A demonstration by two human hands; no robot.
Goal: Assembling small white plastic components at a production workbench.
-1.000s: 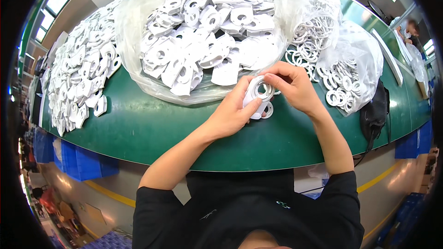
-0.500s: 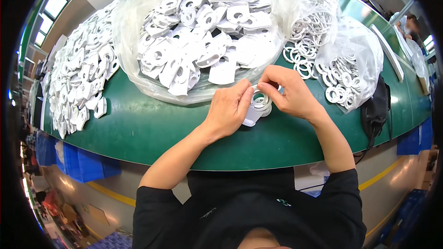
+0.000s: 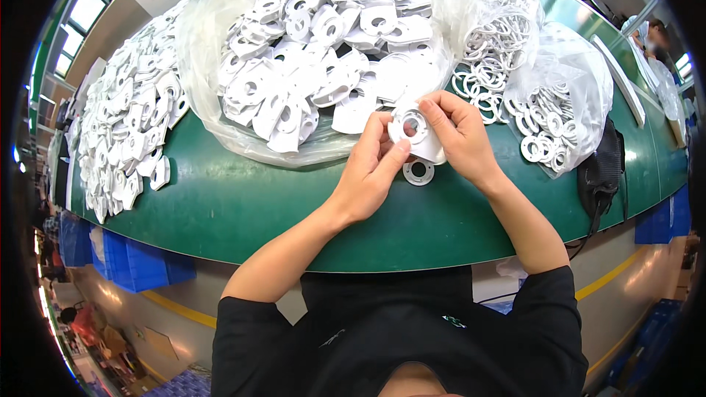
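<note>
Both hands meet over the green table [image 3: 220,206]. My left hand [image 3: 371,169] and my right hand [image 3: 460,136] pinch one flat white plastic plate with a round hole [image 3: 413,129] between thumbs and fingers. A small white ring with several holes [image 3: 418,171] lies on the table just below that plate, apart from both hands. Right behind my hands, an open clear bag [image 3: 213,37] holds a big heap of the same white plates [image 3: 323,51].
A second heap of white plates [image 3: 125,132] lies loose at the table's left. Clear bags of white rings [image 3: 515,51] sit at the right, with a black pouch [image 3: 599,169] beside them. Blue crates [image 3: 118,261] stand under the table. Another person is partly visible at far right.
The hands have lifted the white plate slightly up and toward the heap. The small white ring now lies free on the table below them.
</note>
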